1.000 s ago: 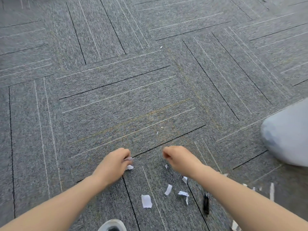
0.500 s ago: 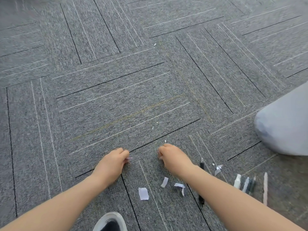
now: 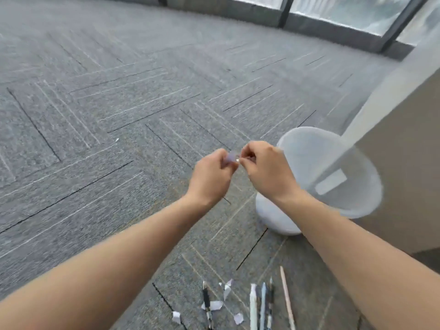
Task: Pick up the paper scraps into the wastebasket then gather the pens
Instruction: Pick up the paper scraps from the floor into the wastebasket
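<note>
A small pale paper scrap [image 3: 230,157], thin and slightly crumpled, is pinched in the curled fingers of the left hand [image 3: 212,176], raised in the air just left of the wastebasket [image 3: 331,179]. The right hand [image 3: 266,169] is close against it, fingers curled and thumb pressed to fingertips, pinching a tiny white bit where the two hands meet; motion blur keeps the grip from being sharper than that. The wastebasket is white, translucent plastic, round with a wide rim and a narrower base, and stands on the carpet [image 3: 95,144] beside a smooth beige wall corner [image 3: 404,163].

More paper scraps [image 3: 215,305], flat, white and roughly torn with angular edges, lie scattered on the floor near the lower edge of the view. Among them a slim dark pen [image 3: 206,303] lies lengthwise, and just to its right a cluster of pens [image 3: 260,306] lies side by side, white and dark, with a thin pale pink one [image 3: 287,298] slightly apart. The carpet is grey, short-piled, laid in rectangular tiles with fine light and dark stripes.
</note>
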`<state>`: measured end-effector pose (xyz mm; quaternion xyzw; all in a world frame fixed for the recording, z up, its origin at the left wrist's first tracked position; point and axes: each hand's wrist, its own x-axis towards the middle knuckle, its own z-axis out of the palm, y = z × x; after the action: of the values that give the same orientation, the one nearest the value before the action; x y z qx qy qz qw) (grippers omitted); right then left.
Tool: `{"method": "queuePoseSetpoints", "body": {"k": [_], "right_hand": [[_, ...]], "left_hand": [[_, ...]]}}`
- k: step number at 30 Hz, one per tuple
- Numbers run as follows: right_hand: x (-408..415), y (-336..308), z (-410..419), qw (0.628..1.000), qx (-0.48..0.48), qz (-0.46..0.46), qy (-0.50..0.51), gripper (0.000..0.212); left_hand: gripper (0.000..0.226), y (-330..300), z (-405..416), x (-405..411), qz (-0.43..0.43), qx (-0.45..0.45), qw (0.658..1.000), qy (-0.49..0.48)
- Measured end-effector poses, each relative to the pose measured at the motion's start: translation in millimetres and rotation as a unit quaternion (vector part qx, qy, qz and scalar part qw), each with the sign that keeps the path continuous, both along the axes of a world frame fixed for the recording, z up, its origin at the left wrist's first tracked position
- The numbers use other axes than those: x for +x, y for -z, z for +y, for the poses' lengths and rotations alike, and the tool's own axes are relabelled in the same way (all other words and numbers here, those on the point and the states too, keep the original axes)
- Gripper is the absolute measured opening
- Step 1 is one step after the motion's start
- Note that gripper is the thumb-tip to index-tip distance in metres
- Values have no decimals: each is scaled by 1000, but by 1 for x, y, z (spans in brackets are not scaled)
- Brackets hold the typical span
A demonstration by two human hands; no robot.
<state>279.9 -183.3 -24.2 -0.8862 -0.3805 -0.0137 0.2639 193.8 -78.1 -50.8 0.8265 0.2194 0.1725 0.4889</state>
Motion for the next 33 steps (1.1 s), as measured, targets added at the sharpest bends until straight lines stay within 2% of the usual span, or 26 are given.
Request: {"method": "queuePoseSetpoints", "body": {"k": [4,7,9,12,14,17,20,23,26,29,33], "right_hand": [[65,-29,-80,987,-101,-22,122,11],[88,-21,-125,973,-144,36,174,14],[96,-16,-142,966,-169,82,178,25],[103,-16,-155,960,-170,101,200,38],[109,-17,-160,959,-149,85,226,40],[109,-25,-153,969,-97,32,226,33],[84,-45,-128,987,-14,-11,161,21],[31,-50,-96,999,26,-11,41,11],[-30,-9,-75,995,-6,39,-90,11],[-77,64,-72,972,-132,89,-175,19],[-110,156,-92,918,-303,122,-225,30]], "left_hand": [[37,-39,-56,84,-8,50,997,66],[32,-40,-97,125,17,105,986,128],[22,-34,-115,146,59,162,969,180],[49,-26,-123,162,121,226,942,219],[41,-25,-119,163,95,211,951,206],[21,-26,-105,151,5,168,976,140],[20,-22,-79,116,-59,153,985,54],[15,-4,-52,60,-63,140,988,-7],[10,34,-34,-6,19,159,987,-32],[7,83,-31,-75,154,166,973,-40],[21,146,-48,-178,369,130,918,-65]]}}
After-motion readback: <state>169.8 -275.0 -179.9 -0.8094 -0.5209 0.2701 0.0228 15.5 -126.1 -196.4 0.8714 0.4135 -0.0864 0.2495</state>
